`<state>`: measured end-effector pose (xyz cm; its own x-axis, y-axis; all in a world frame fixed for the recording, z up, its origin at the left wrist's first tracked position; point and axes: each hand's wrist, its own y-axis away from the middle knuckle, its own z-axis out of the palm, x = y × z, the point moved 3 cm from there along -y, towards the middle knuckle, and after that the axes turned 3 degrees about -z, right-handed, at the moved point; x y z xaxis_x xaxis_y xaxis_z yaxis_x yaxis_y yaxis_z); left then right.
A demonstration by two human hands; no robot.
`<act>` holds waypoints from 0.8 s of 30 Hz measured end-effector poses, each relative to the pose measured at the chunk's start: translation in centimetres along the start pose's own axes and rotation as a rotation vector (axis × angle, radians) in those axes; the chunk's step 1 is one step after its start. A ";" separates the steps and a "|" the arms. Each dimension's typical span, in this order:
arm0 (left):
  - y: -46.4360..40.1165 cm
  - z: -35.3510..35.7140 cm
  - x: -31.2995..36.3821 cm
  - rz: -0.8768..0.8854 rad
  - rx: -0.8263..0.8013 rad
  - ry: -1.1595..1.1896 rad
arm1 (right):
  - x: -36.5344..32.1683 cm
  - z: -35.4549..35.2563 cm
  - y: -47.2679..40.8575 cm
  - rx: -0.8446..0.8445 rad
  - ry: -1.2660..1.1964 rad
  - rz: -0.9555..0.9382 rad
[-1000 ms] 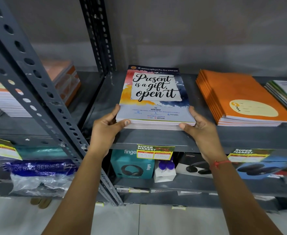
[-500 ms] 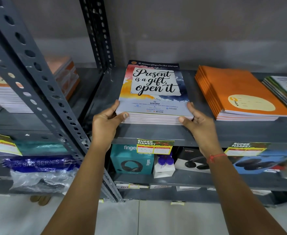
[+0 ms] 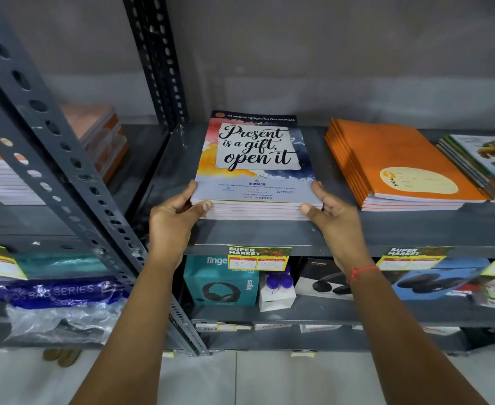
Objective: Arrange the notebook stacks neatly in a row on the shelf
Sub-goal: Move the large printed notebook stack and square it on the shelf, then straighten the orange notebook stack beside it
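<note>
A stack of notebooks with a "Present is a gift, open it" cover [image 3: 256, 159] lies flat on the grey metal shelf [image 3: 269, 233], near its left end. My left hand [image 3: 173, 220] grips the stack's near left corner, thumb along the front edge. My right hand [image 3: 332, 217] grips the near right corner the same way. To the right lies an orange notebook stack [image 3: 398, 165], slightly fanned. A stack with green spines and a picture cover [image 3: 482, 165] lies further right, partly cut off by the frame edge.
A perforated grey upright [image 3: 65, 182] slants across the left; a second upright [image 3: 158, 62] stands behind the stack. Another notebook pile [image 3: 94, 141] sits on the neighbouring left shelf. Headphone boxes [image 3: 221, 283] and price tags [image 3: 258, 257] fill the shelf below.
Both hands have slid the printed stack slightly deeper onto the shelf, staying on its near corners. The view has shifted a little.
</note>
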<state>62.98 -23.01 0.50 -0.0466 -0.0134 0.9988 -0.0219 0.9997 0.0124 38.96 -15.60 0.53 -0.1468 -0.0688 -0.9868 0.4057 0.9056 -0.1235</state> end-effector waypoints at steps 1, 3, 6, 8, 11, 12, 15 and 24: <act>0.0 0.0 0.0 -0.004 -0.004 0.004 | -0.1 -0.1 0.0 -0.004 0.001 0.006; 0.0 0.0 0.0 -0.009 -0.012 0.016 | -0.2 0.0 0.1 -0.009 0.000 0.011; 0.3 0.0 0.6 -0.014 -0.013 -0.015 | -0.8 0.0 0.5 0.005 -0.004 0.027; 1.3 0.2 1.4 -0.033 0.009 -0.033 | -1.1 -0.1 0.5 0.009 -0.079 0.063; 4.1 1.5 2.3 0.066 0.140 -0.290 | -1.1 -1.4 1.4 0.040 -0.271 0.141; 5.4 2.4 2.5 0.150 0.186 -0.341 | -0.9 -2.2 1.8 0.059 -0.300 0.162; 8.9 7.7 3.0 0.383 0.093 -0.387 | -0.3 -5.8 3.1 0.130 -0.305 0.166; 9.6 25.3 3.9 0.064 -0.382 -0.212 | 0.8 -23.6 -0.7 0.367 0.192 -0.005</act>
<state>37.34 -14.02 3.31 -0.2409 0.0843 0.9669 0.3565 0.9343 0.0073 17.30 -6.39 2.25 -0.3012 0.0385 -0.9528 0.6946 0.6934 -0.1916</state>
